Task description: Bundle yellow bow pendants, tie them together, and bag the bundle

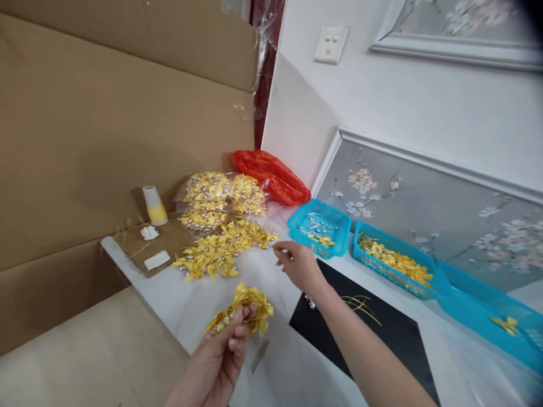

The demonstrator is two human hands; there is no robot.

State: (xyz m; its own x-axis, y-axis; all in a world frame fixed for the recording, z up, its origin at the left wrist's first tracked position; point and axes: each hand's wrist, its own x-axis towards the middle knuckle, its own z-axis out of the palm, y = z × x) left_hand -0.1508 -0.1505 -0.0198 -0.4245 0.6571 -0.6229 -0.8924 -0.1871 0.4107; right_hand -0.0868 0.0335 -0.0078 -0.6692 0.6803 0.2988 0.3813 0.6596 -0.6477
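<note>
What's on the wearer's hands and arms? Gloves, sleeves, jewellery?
Left hand and right hand: no gloves, no rings visible. Right forearm is bare, no sleeve in view; no sleeve shows at the left wrist either. Silvery bit at the right wrist: possibly a bracelet, can't tell.

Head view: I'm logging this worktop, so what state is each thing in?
Left hand: closed on yellow bunch
Right hand: fingers curled, any hold unclear
Yellow pile: loose, spread out
Clear bags: filled
Red bag: crumpled
White-and-yellow cone: upright
Left blue basket: open
Middle blue basket: open, partly filled
Right blue basket: open, sparsely filled
Black mat: flat
</note>
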